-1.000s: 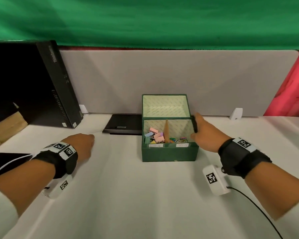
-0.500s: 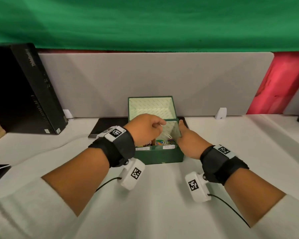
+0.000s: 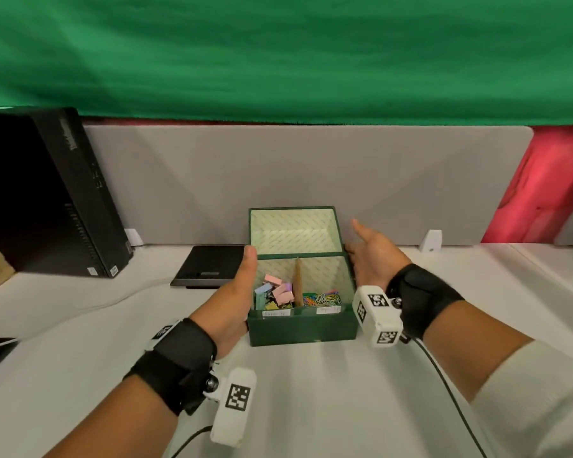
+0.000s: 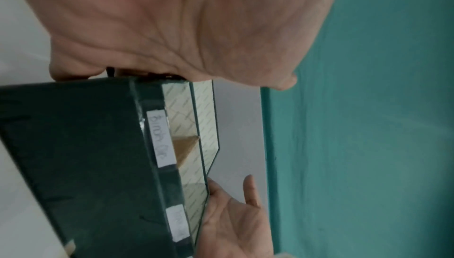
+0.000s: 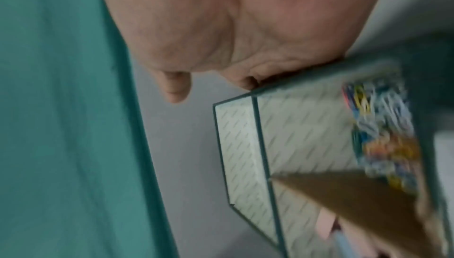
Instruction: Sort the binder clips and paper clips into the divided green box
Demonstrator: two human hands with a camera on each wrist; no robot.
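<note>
The divided green box (image 3: 301,328) stands on the white table with its lid (image 3: 293,231) upright. A brown divider (image 3: 298,279) splits it. Pastel binder clips (image 3: 278,294) lie in the left compartment and coloured paper clips (image 3: 323,299) in the right. My left hand (image 3: 235,302) lies flat against the box's left wall, thumb straight by the lid's corner. My right hand (image 3: 374,256) rests against the right wall, thumb raised clear. In the left wrist view my left hand (image 4: 184,29) meets the box (image 4: 86,155). The right wrist view shows my right hand (image 5: 233,19) above the paper clips (image 5: 380,126).
A black computer tower (image 3: 47,200) stands at the back left, and a flat black device (image 3: 209,264) lies just left of the box. A grey partition (image 3: 278,176) closes the back of the table. Cables (image 3: 450,391) trail from both wrists.
My left hand came in from the left side of the table, passed over the box and now lies on its left wall. My right hand stayed at the right wall and opened its thumb outward.
</note>
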